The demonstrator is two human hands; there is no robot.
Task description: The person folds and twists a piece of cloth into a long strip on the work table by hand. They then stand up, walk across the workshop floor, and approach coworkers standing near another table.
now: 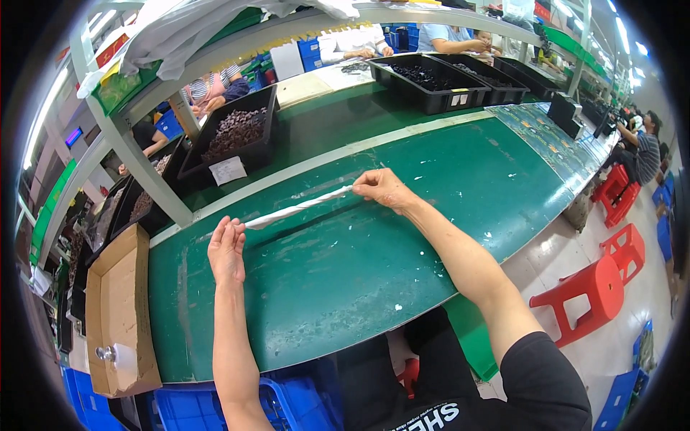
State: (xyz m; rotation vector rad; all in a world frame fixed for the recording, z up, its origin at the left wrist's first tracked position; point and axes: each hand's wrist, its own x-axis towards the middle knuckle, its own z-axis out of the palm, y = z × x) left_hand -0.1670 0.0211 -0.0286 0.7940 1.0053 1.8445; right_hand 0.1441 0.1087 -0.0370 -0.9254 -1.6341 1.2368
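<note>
A long white twisted strip, which looks like thin plastic or cloth, is stretched between my two hands above the green tabletop. My left hand pinches its left end. At the other end, higher and farther right, my right hand grips it between thumb and fingers. The strip slants upward to the right and casts a dark shadow on the table.
An open cardboard box with a small white, metal-topped container stands at the left. Black bins of small dark parts line the far side, where people sit. Red stools stand on the floor at right; blue crates sit below.
</note>
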